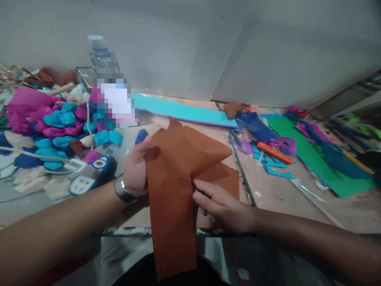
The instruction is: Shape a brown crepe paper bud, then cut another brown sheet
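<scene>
A large brown sheet of paper [172, 186] hangs over the table's front edge toward my lap, its upper part folded into a point. My left hand [135, 169], with a metal watch on the wrist, grips the sheet's left edge, thumb on top. My right hand [220, 204] is closed at the sheet's right edge, pinching something small and dark against the paper that I cannot make out.
A heap of crumpled magenta, cyan and blue paper balls [50, 123] lies at left beside a water bottle [102, 57]. A long cyan strip [184, 113] runs along the wall. An orange cutter [275, 153], green sheet [321, 159] and scraps sit at right.
</scene>
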Tool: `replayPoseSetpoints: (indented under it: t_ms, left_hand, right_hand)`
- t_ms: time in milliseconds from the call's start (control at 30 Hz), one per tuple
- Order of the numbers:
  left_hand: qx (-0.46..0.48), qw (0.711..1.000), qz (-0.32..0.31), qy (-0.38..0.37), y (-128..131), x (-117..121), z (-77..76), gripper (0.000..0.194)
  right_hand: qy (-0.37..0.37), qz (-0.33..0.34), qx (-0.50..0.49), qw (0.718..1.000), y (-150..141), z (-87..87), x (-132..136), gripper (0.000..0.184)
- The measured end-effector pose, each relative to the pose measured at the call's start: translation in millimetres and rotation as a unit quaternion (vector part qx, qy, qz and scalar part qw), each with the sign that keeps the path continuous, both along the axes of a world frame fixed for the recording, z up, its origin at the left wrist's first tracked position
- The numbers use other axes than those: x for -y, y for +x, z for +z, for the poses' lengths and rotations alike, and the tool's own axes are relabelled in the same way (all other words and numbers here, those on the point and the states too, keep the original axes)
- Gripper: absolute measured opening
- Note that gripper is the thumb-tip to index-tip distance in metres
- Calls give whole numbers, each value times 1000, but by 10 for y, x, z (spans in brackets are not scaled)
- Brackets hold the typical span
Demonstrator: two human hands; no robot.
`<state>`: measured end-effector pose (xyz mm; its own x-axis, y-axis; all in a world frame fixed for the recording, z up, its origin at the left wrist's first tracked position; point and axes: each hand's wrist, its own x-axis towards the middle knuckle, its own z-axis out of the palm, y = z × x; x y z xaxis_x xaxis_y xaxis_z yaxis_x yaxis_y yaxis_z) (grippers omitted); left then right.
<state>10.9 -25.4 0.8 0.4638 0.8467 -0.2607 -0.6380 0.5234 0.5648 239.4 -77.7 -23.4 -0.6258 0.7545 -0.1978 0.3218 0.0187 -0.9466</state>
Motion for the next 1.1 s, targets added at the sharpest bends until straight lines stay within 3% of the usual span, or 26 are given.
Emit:
replayPoseSetpoints:
  t_ms: [200,300,400,500,667,800,900,1100]
  left_hand:
    - [-1,1000,8,3,-23,-42,-121,49]
    - [6,1000,-13,19,-44,-70,-111,58]
    - [10,999,-28,38,-61,-77,-105,66]
    - [48,995,-38,77,-88,-77,-173,60]
    - [90,984,-116,104,-131,-100,-299,57]
    - [42,993,-85,67,-150,-127,-261,43]
    - [5,995,-83,49,-160,-130,-215,43]
    - [33,993,-96,64,-142,-108,-220,40]
  right_hand:
    - [-141,-67,-56,986,-147,-148,41,56]
    - [-143,-115,-97,978,-208,-229,-12,53]
    - [-130,-114,-105,979,-234,-274,-72,49]
    - [-100,-121,-103,982,-239,-278,-89,45]
    - [-111,-130,-123,978,-227,-253,-61,46]
    - [-144,-115,-129,974,-189,-264,-56,47]
    - [-167,-131,-149,966,-172,-291,-52,44]
    - [-202,-188,-191,942,-210,-295,-40,49]
